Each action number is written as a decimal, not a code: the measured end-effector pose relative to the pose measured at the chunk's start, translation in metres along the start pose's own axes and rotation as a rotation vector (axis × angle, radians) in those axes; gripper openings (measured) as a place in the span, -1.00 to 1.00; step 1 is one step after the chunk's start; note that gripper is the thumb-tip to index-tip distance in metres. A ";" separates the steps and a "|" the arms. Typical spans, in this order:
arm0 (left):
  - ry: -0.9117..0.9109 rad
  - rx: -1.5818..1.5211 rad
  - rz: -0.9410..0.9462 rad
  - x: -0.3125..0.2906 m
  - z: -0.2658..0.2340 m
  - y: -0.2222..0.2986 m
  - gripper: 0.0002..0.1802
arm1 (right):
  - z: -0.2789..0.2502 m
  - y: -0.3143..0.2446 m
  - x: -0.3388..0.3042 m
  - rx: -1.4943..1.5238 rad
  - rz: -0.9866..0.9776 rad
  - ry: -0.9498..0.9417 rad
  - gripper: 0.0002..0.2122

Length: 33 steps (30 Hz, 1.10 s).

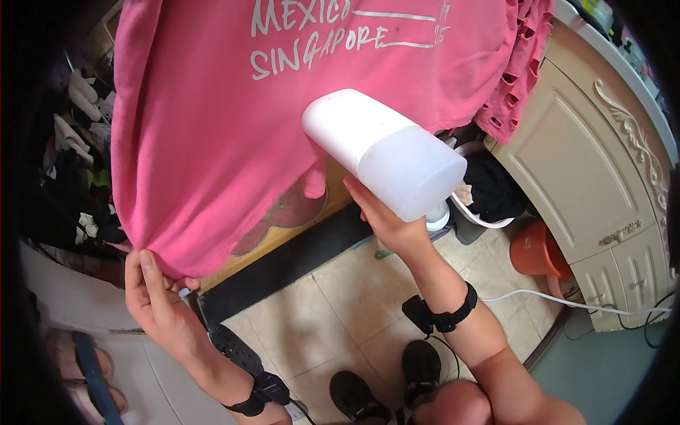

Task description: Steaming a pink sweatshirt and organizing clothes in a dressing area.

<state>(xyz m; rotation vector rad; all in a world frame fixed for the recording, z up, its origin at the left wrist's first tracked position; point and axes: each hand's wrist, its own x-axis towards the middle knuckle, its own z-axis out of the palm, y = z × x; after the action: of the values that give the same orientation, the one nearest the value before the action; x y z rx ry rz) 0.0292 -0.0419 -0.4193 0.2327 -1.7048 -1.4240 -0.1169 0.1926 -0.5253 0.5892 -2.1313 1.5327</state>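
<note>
A pink garment [205, 134] with white lettering hangs in front of me, its lower left part drawn outward. The bottom corner of that cloth is pinched between the fingers of my left hand [159, 297]. My right hand [389, 223] grips a white handheld garment steamer [386, 152] with a translucent tank. The steamer is tilted, its white end up against or close to the middle of the cloth; I cannot tell whether they touch. Its body hides most of my right fingers and whatever handle they are around.
A cream cabinet [588, 142] with carved trim stands at the right, an orange bucket [538, 251] beside it. A white basin [489, 221] holds dark cloth. A white cord [531, 292] crosses the right side. Dark clutter fills the left, above pink slippers [71, 361].
</note>
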 end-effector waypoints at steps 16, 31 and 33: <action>0.007 -0.010 -0.009 0.000 -0.001 -0.002 -0.73 | -0.007 -0.004 0.019 -0.163 -0.044 -0.014 -0.85; 0.055 -0.001 0.010 -0.002 0.005 0.003 -0.73 | -0.010 0.016 0.004 -0.117 -0.004 -0.036 -0.85; 0.056 -0.002 -0.002 -0.002 0.005 0.005 -0.73 | -0.006 0.030 0.006 -0.174 -0.159 0.048 -0.85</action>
<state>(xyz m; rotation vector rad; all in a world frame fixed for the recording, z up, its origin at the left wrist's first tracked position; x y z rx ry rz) 0.0291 -0.0357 -0.4162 0.2708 -1.6585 -1.4080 -0.1383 0.2070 -0.5431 0.6368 -2.0998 1.2505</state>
